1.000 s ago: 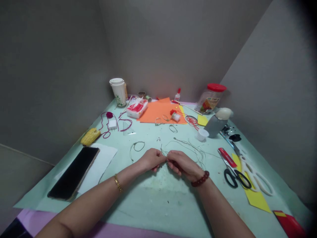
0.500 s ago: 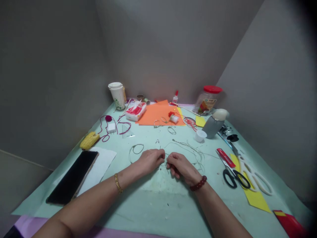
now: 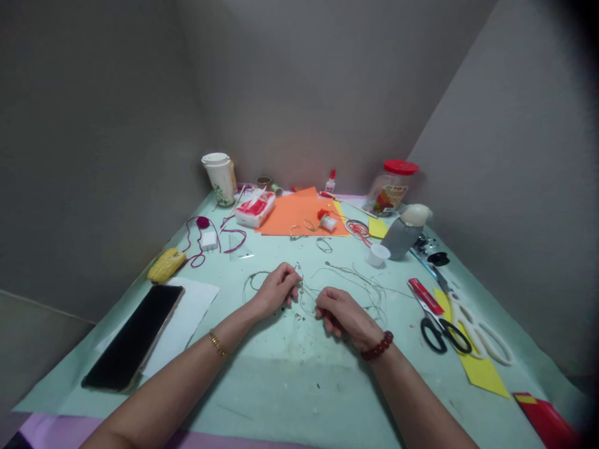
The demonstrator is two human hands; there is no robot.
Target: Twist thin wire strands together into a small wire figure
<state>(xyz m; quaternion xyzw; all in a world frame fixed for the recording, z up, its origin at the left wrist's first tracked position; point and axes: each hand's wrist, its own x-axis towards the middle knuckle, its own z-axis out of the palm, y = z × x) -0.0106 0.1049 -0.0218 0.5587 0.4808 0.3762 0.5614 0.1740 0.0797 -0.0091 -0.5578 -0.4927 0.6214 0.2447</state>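
Note:
Thin pale green cord (image 3: 369, 284) lies in loose loops on the green table cover, right of centre. My right hand (image 3: 339, 312) is closed in a pinch at the left end of this cord, fingers curled. My left hand (image 3: 281, 288) is a little to the left, thumb and forefinger together by a thin strand between the hands. Its fingertips are too small to read clearly. Behind the left hand lies a coiled cord loop (image 3: 253, 282), partly hidden. Tiny dark scraps (image 3: 299, 317) are scattered between and below the hands.
Black-handled scissors (image 3: 444, 333), white-handled scissors (image 3: 477, 330) and yellow paper lie at right. A phone (image 3: 135, 337) on white paper is at left. Behind are a small cup (image 3: 377, 254), grey bottle (image 3: 402, 234), orange paper (image 3: 299, 215), tissue pack (image 3: 255, 209) and lidded jar (image 3: 390, 187).
My left hand has moved left and slightly away from me, widening the gap to my right hand. More thin cord and scraps show between them. My right hand has hardly moved.

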